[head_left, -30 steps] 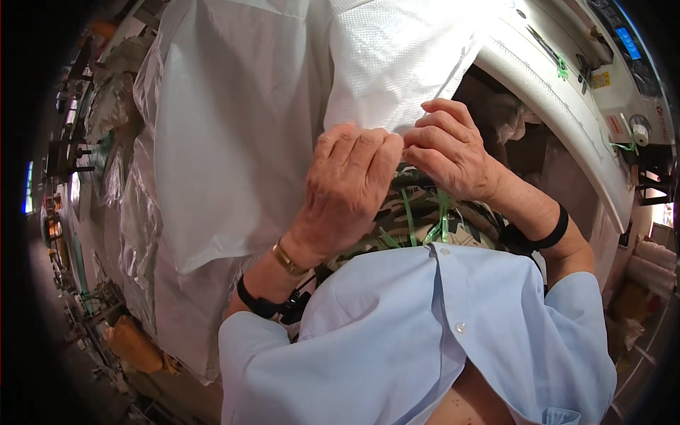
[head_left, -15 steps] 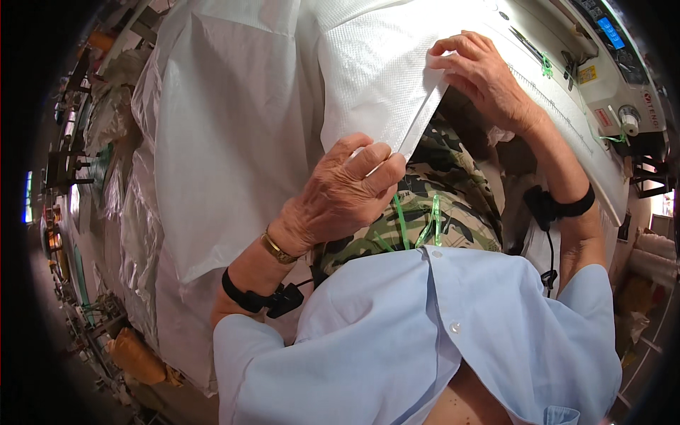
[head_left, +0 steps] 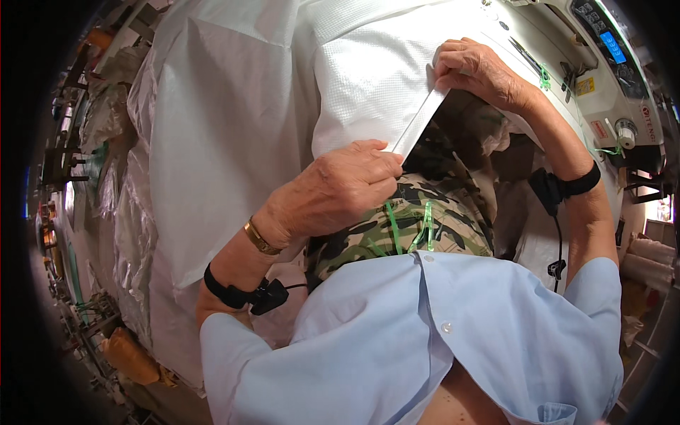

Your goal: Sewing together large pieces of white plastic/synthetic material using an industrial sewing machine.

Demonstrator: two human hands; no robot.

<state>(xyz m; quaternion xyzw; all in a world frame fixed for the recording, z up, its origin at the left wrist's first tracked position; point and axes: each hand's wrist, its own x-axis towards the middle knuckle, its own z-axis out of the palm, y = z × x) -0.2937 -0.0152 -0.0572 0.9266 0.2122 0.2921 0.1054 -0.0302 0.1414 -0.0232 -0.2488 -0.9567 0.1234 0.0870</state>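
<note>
A white sheet of finely textured material (head_left: pixel 372 88) spreads out ahead of me, its near right edge folded into a narrow strip (head_left: pixel 419 122). My left hand (head_left: pixel 340 185) pinches the lower corner of that strip, thumb on top and the other fingers curled beneath. Farther up the same edge, my right hand (head_left: pixel 482 74) grips the fold between thumb and bent fingers. Between the two hands the strip is stretched straight, slanting up to the right above my camouflage-patterned lap (head_left: pixel 425 188). The right fingertips are partly hidden by the hand itself.
At the upper right stands a white sewing machine (head_left: pixel 602 117) with a lit blue display and a knob. Dark tweezers (head_left: pixel 523 53) and green thread (head_left: pixel 544 76) lie beside it. More white sheeting (head_left: pixel 219 142) drapes down at the left. Green ties (head_left: pixel 426 230) hang at my waist.
My left hand has turned flatter and now pinches the corner with fingers extended. My right hand has closed more tightly on the fold and moved slightly down, and the strip lies straighter.
</note>
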